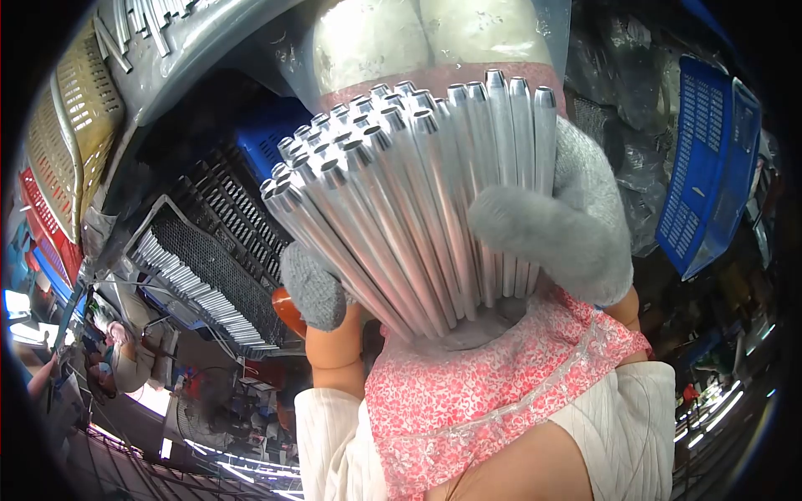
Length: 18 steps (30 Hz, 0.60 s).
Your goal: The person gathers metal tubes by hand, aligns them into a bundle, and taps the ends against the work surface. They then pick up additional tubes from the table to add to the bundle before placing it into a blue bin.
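A large fanned bundle of shiny metal tubes [401, 200] spreads across the middle, its open ends toward the top. My right hand [568, 213], in a grey glove, wraps round the bundle's right side, with one gloved digit lying across the front of the tubes. On the lower left, my left hand [313, 288], also grey-gloved, grips the bundle's other side; most of its fingers are hidden behind the tubes. The lower tube ends rest against a pink flowered apron [476, 376].
A black crate [209, 275] with rows of tubes stands at left. More tubes [146, 21] lie on a grey surface at top left, near a yellow basket [75, 125]. At right is a blue crate [706, 167]. Another person's hand [117, 332] shows far left.
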### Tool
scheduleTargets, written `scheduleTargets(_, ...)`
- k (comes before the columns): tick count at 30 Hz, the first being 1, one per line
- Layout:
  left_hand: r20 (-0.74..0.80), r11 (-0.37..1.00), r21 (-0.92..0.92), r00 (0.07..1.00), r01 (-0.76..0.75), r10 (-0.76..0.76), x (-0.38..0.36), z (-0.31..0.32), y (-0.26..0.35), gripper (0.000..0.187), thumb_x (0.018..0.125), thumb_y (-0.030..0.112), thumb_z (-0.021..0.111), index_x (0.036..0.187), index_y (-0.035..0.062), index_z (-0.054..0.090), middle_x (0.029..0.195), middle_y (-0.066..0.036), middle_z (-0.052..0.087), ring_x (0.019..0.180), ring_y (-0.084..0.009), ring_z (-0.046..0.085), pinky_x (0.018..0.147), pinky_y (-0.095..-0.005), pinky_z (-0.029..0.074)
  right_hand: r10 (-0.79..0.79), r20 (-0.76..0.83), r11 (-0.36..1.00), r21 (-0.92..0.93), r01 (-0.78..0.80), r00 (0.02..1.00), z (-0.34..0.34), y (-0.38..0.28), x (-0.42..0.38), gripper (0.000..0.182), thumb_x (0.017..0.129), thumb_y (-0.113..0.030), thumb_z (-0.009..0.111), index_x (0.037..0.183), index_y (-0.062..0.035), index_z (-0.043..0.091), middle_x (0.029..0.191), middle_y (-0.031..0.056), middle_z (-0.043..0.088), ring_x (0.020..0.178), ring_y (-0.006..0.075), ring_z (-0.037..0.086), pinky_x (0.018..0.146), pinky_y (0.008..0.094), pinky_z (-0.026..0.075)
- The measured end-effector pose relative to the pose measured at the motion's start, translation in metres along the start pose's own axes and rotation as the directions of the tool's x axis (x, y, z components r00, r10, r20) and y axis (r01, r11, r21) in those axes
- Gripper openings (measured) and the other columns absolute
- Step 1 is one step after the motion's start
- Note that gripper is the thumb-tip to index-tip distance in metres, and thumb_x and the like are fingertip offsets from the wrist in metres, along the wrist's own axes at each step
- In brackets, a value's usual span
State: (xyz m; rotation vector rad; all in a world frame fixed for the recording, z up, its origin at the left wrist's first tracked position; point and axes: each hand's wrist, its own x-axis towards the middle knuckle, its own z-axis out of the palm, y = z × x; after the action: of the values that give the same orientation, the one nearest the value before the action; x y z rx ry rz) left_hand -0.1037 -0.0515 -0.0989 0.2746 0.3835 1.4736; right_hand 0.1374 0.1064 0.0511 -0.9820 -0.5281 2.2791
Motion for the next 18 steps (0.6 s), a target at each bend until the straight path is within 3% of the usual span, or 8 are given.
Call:
scheduleTargets(2, -0.001, 1.000, 0.002, 1.000, -0.002, 0.002, -0.001, 0.000, 0.001, 0.063, 0.076, 0.013, 0.063, 0.135, 0.0012, 0.044, 0.129, -0.011, 0.052, 0.119, -0.0226, 0.049, 0.101, -0.0357, 0.040, 0.004, 0.002, 0.946, -0.323, -0.003, 1.000, -0.001, -0.011, 0.002, 0.036, 0.088, -0.017, 0.067, 0.118, 0.0010, 0.060, 0.103, 0.0070, 0.067, 0.093, 0.0116, 0.062, 0.082, 0.0275, 0.050)
scheduleTargets(9, -0.002, 1.000, 0.000, 1.000, -0.017, 0.017, -0.005, -0.004, 0.001, 0.063, 0.077, 0.014, 0.062, 0.136, 0.0015, 0.044, 0.130, -0.011, 0.051, 0.120, -0.0228, 0.049, 0.102, -0.0359, 0.039, 0.188, -0.151, 0.919, -0.321, -0.228, 0.971, -0.003, -0.021, 0.002, 0.041, 0.081, -0.008, 0.068, 0.120, 0.0031, 0.060, 0.103, 0.0102, 0.068, 0.090, 0.0160, 0.065, 0.082, 0.0287, 0.052)
scheduleTargets(11, -0.005, 1.000, -0.001, 1.000, -0.017, 0.017, -0.006, -0.005, 0.002, 0.063, 0.077, 0.015, 0.062, 0.136, 0.0016, 0.043, 0.130, -0.011, 0.050, 0.120, -0.0229, 0.048, 0.102, -0.0360, 0.039, 0.266, -0.115, 0.936, -0.207, -0.285, 0.957, -0.002, -0.024, 0.001, 0.052, 0.081, -0.021, 0.075, 0.124, 0.0022, 0.057, 0.105, 0.0094, 0.066, 0.095, 0.0158, 0.063, 0.085, 0.0294, 0.050)
scheduleTargets(12, -0.006, 1.000, -0.001, 1.000, -0.021, 0.021, -0.007, -0.005, 0.002, 0.063, 0.077, 0.015, 0.062, 0.136, 0.0016, 0.043, 0.130, -0.011, 0.050, 0.120, -0.0229, 0.048, 0.102, -0.0360, 0.039, 0.267, -0.114, 0.936, -0.207, -0.286, 0.957, -0.004, -0.018, 0.000, 0.052, 0.081, -0.021, 0.075, 0.124, 0.0022, 0.057, 0.105, 0.0094, 0.066, 0.095, 0.0158, 0.063, 0.085, 0.0294, 0.050)
scheduleTargets(14, -0.005, 1.000, -0.002, 1.000, -0.024, 0.024, -0.008, -0.005, 0.003, 0.063, 0.078, 0.015, 0.061, 0.136, 0.0017, 0.043, 0.131, -0.011, 0.050, 0.121, -0.0230, 0.048, 0.102, -0.0361, 0.039, 0.004, 0.005, 0.829, -0.560, 0.000, 1.000, -0.005, -0.003, 0.001, 0.059, 0.078, -0.021, 0.077, 0.127, 0.0036, 0.053, 0.108, 0.0109, 0.065, 0.097, 0.0162, 0.062, 0.087, 0.0302, 0.049)
scheduleTargets(16, -0.005, 1.000, 0.000, 1.000, -0.029, 0.029, -0.010, -0.006, 0.003, 0.063, 0.078, 0.016, 0.061, 0.136, 0.0018, 0.043, 0.131, -0.011, 0.050, 0.121, -0.0231, 0.048, 0.103, -0.0362, 0.039, 0.026, 0.009, 0.858, -0.514, -0.018, 1.000, -0.007, -0.007, 0.003, 0.060, 0.079, -0.020, 0.076, 0.128, 0.0044, 0.052, 0.110, 0.0119, 0.065, 0.100, 0.0170, 0.061, 0.090, 0.0306, 0.048)
scheduleTargets(18, -0.007, 1.000, 0.005, 1.000, -0.028, 0.028, -0.011, -0.006, 0.003, 0.063, 0.078, 0.016, 0.061, 0.137, 0.0019, 0.043, 0.131, -0.011, 0.049, 0.121, -0.0231, 0.047, 0.103, -0.0362, 0.038, 0.221, -0.062, 0.873, -0.432, -0.226, 0.973, -0.005, -0.020, 0.006, 0.059, 0.079, -0.018, 0.076, 0.127, 0.0045, 0.052, 0.111, 0.0125, 0.065, 0.102, 0.0179, 0.061, 0.091, 0.0304, 0.048)
